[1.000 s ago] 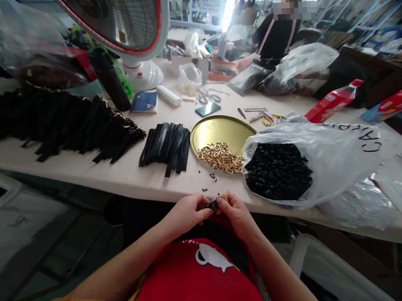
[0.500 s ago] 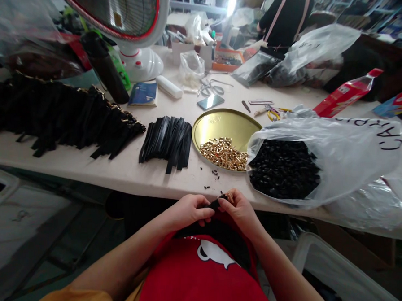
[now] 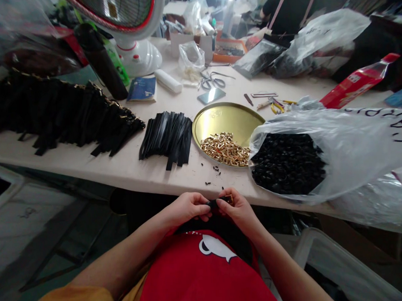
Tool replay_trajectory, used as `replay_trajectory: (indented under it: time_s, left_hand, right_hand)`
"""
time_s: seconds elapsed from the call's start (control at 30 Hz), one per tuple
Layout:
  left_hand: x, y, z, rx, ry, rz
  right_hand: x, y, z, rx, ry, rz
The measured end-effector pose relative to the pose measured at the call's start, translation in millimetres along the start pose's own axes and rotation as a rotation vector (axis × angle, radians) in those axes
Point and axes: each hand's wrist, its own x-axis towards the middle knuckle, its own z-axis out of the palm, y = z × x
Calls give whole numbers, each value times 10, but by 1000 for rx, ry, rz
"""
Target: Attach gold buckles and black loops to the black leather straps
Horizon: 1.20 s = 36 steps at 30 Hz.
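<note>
Between my two hands, just off the table's front edge, is a black strap (image 3: 213,204) with a gold buckle (image 3: 230,198) at its right end. My left hand (image 3: 192,206) pinches the strap's left part. Thumb and fingers of my right hand (image 3: 236,207) close on it beside the buckle. Beyond them, a round gold tray (image 3: 233,115) bears a heap of small gold buckles (image 3: 225,148). A clear plastic bag (image 3: 352,147) full of small black loops (image 3: 286,166) lies open to the right. Flat black straps (image 3: 166,139) are stacked left of the tray.
A long pile of black straps with gold ends (image 3: 60,113) covers the table's left side. Behind stand a fan (image 3: 138,59), a dark bottle (image 3: 102,66) and a red-labelled bottle (image 3: 359,84). Scissors (image 3: 212,80), a phone (image 3: 211,95) and pliers (image 3: 277,106) lie farther back.
My hands hold the same strap, with its gold buckle showing a little more beside my right fingers. The camera view has shifted slightly; the things on the table stay put.
</note>
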Motion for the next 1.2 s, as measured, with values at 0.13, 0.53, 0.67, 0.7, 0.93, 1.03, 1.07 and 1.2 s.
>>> replay_trajectory:
  time_s: [0.13,0.53,0.67,0.7,0.93,1.03,1.07,1.2]
  left_hand:
    - [20,-32,76,14,35,-6]
    - [17,-64,232,185,100,52]
    - [23,-24,281,235,113,55]
    - [19,-11,273,264,95,67]
    - [34,-20,229,152,72,32]
    - [67,-76,285,130,129,19]
    - [74,-94,297,148,135,31]
    - [74,-123,271,330,96,55]
  right_hand:
    - [-26,39,-12,-152,-32,-82]
    - [-158,59,-114,-515,-61,-370]
    - [-180,162,-102,-336,65,-214]
    - [-184,188,-91,-302,95,-194]
    - [-176,230,27,-250,193,-193]
    - [-175,262,49,-201,232,-134]
    - [-177,281,46,-175,233,-108]
    - [-189,343,-4,-101,131,-47]
